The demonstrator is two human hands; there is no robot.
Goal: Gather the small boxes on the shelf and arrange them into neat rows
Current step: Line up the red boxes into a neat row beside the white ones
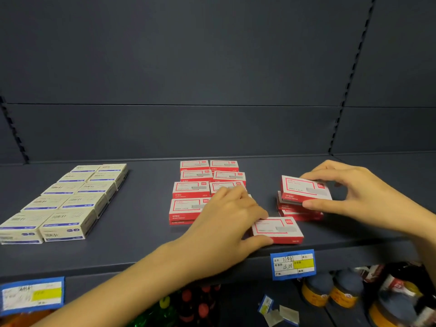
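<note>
Crowding is the likeliest trouble. At the left of the shelf (118,232) the cream boxes (68,199) lie in two tidy columns, well apart from the work, and seem safe. The red rows (191,188) in the middle are not. The left hand (226,220) lies right over their near right corner, and a careless sweep of wrist or knuckles could knock the stacked boxes askew. The loose red box (278,230) in that hand sits near the shelf's front lip, just above the blue price tag (292,264). A slip there could send it over the edge to the lower shelf. Further right, the small stack (297,210) is skewed, so lifting or twisting its top box (304,188) could drag the ones beneath further out of line or topple them.

The left hand grasps the loose box by its left end, thumb on the near edge and fingers curled over the far corner, so most of the box juts out to the right of the hand. The right hand (361,194) pinches the top box from the right, thumb on its near edge and fingers on its far edge. The box lies left of the palm, tilted over the stack, and I cannot tell whether it is lifted clear.
</note>
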